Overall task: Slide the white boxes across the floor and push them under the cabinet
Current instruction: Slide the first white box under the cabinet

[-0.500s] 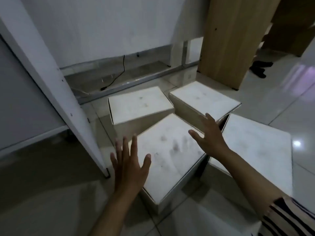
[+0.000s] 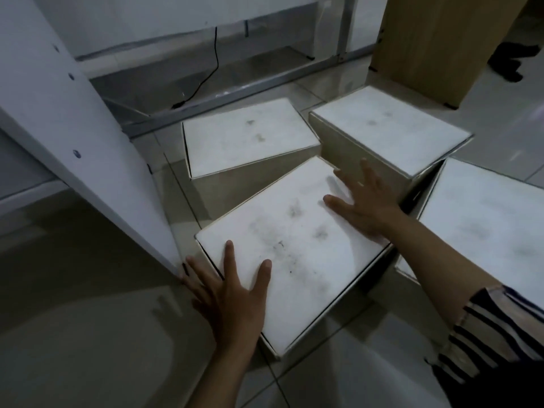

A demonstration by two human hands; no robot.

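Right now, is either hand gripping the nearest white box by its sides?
No, the left hand and right hand lie flat with straight fingers on top of the nearest white box.

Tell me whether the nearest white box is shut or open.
Shut. The nearest white box has its flat lid seated flush along every visible edge, and the left hand and right hand lie spread on it.

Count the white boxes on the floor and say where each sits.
4. The nearest box lies under both hands; one sits behind it toward the cabinet; one is by the wooden panel; one is at the right edge, partly cut off. Others may lie outside the view.
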